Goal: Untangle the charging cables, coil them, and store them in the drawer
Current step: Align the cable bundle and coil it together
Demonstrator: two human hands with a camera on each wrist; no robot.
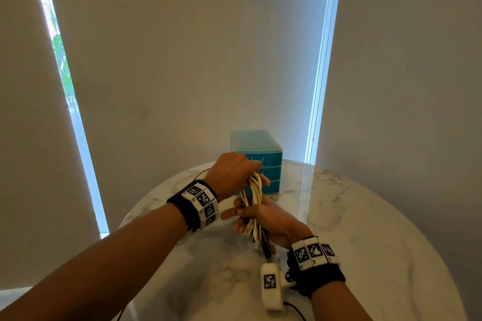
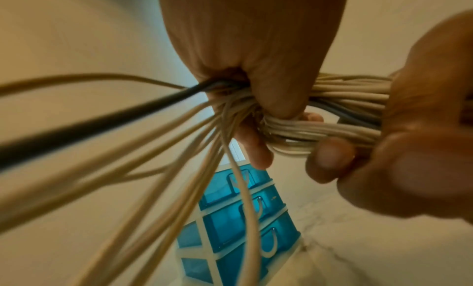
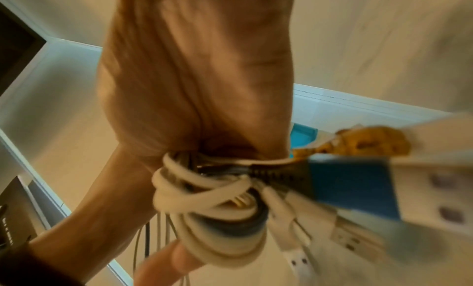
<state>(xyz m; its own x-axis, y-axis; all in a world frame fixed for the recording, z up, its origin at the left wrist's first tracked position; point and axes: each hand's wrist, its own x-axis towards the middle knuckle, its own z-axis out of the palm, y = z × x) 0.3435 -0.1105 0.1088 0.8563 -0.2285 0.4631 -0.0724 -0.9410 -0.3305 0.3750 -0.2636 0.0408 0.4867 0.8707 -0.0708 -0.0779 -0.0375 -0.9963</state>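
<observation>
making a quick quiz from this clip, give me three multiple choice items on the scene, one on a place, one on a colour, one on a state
1. Where is the drawer unit?
A. on the marble table, beyond the hands
B. on the floor
C. in the person's lap

2. What colour are its drawers?
A. red
B. blue
C. black

3. How is the cable bundle held?
A. it lies loose on the table
B. the left hand alone holds it
C. both hands grip it

Key:
1 A, the head view shows it standing on the tabletop near the wall.
2 B, the left wrist view shows translucent blue drawer fronts in a pale frame.
3 C, the left hand grips the top of the bundle and the right hand the lower part.
</observation>
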